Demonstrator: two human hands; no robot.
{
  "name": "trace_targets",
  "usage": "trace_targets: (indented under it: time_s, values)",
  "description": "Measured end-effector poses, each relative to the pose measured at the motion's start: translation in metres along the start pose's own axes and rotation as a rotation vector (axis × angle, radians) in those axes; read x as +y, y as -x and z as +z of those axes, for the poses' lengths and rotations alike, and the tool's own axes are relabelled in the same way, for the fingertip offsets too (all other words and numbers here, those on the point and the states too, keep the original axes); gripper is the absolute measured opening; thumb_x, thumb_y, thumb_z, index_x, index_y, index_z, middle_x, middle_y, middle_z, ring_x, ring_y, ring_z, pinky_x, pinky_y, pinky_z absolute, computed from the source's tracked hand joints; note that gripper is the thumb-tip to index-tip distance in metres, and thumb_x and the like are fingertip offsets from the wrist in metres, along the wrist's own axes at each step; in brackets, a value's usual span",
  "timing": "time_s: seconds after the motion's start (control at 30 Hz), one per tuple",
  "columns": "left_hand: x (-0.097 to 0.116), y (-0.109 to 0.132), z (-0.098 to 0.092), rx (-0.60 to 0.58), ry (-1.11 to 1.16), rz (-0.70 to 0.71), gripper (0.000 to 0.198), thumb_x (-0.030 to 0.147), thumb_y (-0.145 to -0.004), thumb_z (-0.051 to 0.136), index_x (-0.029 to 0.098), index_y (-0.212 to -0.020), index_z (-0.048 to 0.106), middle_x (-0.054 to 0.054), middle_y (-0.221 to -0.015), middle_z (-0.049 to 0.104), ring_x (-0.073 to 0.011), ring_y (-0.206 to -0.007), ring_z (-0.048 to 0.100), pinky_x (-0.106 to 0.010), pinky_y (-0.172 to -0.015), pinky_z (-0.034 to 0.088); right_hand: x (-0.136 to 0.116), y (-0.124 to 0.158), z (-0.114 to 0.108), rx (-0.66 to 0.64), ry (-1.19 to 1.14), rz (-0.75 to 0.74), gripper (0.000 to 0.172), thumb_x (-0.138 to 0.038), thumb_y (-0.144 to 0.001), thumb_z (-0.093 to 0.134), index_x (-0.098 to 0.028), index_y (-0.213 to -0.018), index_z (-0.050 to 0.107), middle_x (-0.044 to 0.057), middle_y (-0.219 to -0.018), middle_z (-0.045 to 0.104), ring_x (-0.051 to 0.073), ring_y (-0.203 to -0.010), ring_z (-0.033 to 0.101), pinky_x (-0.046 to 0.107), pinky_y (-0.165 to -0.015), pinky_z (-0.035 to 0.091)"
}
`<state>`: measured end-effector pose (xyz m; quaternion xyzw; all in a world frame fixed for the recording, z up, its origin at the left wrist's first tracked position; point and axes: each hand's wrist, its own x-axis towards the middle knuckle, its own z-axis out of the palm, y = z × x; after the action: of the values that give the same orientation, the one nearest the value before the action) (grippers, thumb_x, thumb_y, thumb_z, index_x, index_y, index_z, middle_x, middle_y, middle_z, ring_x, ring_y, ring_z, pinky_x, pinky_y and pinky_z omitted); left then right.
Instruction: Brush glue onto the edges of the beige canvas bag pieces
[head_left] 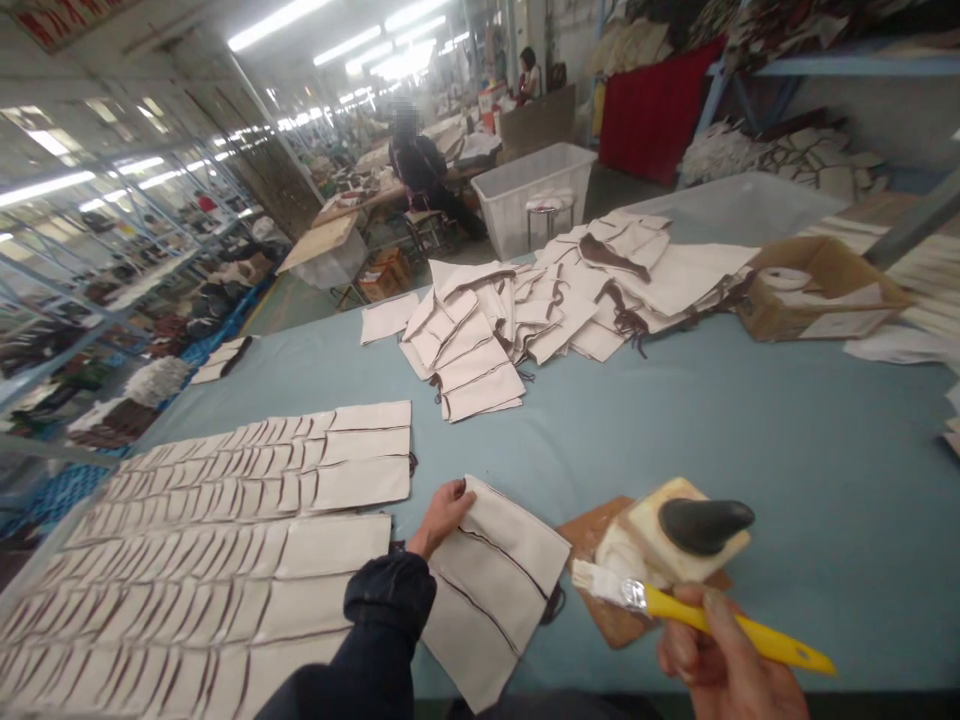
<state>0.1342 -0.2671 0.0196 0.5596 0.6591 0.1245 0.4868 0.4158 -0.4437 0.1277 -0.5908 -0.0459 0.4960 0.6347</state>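
While my left hand [444,515] lies flat pinning the pouches [495,585] so they don't slide, my right hand [724,662] grips the brush [679,608].

Bare left hand [444,515], dark navy sleeve [375,645], cuff [390,590] bunched and possibly elasticated, bare right hand [721,665] cropped at frame edge.

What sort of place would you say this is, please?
Most likely a factory floor making cloth bags. Cream pouches lie in overlapping rows and a loose heap on a long blue worktable; the left hand grips one pouch, the right hand a yellow-handled brush; metal storage racks line the strip-lit hall.
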Motion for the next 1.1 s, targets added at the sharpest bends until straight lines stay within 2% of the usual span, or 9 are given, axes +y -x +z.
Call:
trace_targets:
  time_s: [0.1,0.23,0.37,0.47,0.7,0.83,0.93,1.03,1.1]
  values:
    - [0.005,0.034,-0.010,-0.106,0.210,0.063,0.047,0.053,-0.088,0.062,0.011,-0.108,0.071,-0.009,-0.091,0.075,-0.0236,-0.085,0.067,-0.033,-0.079,0.052,0.001,-0.004,0.003,-0.077,0.048,-0.044,0.045,-0.064,-0.086,0.073,-0.020,-0.088,0.062,-0.005,-0.053,0.050,0.014,-0.052,0.046,0.025,-0.050,0.042]
    - [0.009,0.078,-0.012,-0.104,0.384,0.116,0.048,0.050,-0.089,0.066,0.012,-0.118,0.069,-0.009,-0.105,0.075,-0.0231,-0.094,0.066,-0.034,-0.089,0.051,0.001,-0.017,0.015,-0.266,0.139,-0.135,0.043,-0.063,-0.090,0.070,-0.020,-0.088,0.064,-0.003,-0.054,0.053,0.015,-0.052,0.048,0.025,-0.050,0.043]
    - [0.016,0.114,-0.006,-0.097,0.494,0.145,0.049,0.051,-0.090,0.068,0.012,-0.119,0.070,-0.009,-0.100,0.075,-0.0226,-0.089,0.066,-0.033,-0.085,0.050,0.001,-0.025,0.038,-0.534,0.271,-0.274,0.045,-0.064,-0.093,0.065,-0.020,-0.084,0.066,-0.002,-0.052,0.056,0.014,-0.046,0.049,0.024,-0.042,0.040]
    - [0.025,0.139,-0.004,-0.108,0.563,0.173,0.047,0.049,-0.090,0.069,0.011,-0.117,0.071,-0.008,-0.095,0.075,-0.0207,-0.083,0.065,-0.032,-0.081,0.049,0.001,-0.023,0.052,-0.714,0.315,-0.369,0.044,-0.061,-0.097,0.061,-0.020,-0.082,0.066,-0.001,-0.051,0.057,0.014,-0.044,0.051,0.023,-0.043,0.043]
    - [0.051,0.198,-0.001,-0.066,0.544,0.201,0.031,0.036,-0.090,0.068,0.013,-0.109,0.075,-0.004,-0.093,0.073,-0.0179,-0.083,0.060,-0.027,-0.077,0.044,0.006,-0.009,0.065,-1.023,0.397,-0.398,0.040,-0.055,-0.103,0.055,-0.020,-0.085,0.067,-0.002,-0.056,0.059,0.014,-0.050,0.055,0.024,-0.049,0.045]
    - [0.059,0.219,0.005,-0.115,0.654,0.195,0.035,0.038,-0.089,0.069,0.016,-0.115,0.074,-0.003,-0.093,0.073,-0.0174,-0.084,0.060,-0.027,-0.079,0.045,0.013,-0.002,0.077,-1.062,0.452,-0.613,0.035,-0.047,-0.104,0.054,-0.021,-0.085,0.069,-0.001,-0.061,0.062,0.014,-0.054,0.058,0.025,-0.053,0.046]
    - [0.058,0.226,0.004,-0.134,0.715,0.184,0.035,0.038,-0.086,0.071,0.016,-0.113,0.076,-0.003,-0.092,0.073,-0.0176,-0.084,0.060,-0.027,-0.079,0.045,0.011,0.006,0.083,-1.067,0.429,-0.734,0.029,-0.041,-0.104,0.056,-0.022,-0.088,0.070,-0.002,-0.063,0.062,0.014,-0.054,0.058,0.024,-0.053,0.047]
    - [0.052,0.228,-0.004,-0.125,0.756,0.188,0.036,0.036,-0.084,0.072,0.016,-0.113,0.076,-0.004,-0.093,0.073,-0.0182,-0.085,0.060,-0.027,-0.081,0.045,0.005,0.014,0.080,-0.964,0.373,-0.737,0.026,-0.039,-0.105,0.054,-0.022,-0.091,0.069,-0.003,-0.062,0.061,0.014,-0.054,0.057,0.024,-0.053,0.047]
    - [0.049,0.228,-0.011,-0.122,0.751,0.185,0.036,0.034,-0.082,0.073,0.015,-0.112,0.077,-0.004,-0.094,0.074,-0.0186,-0.087,0.060,-0.027,-0.081,0.045,0.004,0.019,0.077,-0.946,0.392,-0.718,0.028,-0.039,-0.106,0.053,-0.022,-0.090,0.068,-0.003,-0.059,0.059,0.014,-0.052,0.056,0.024,-0.052,0.047]
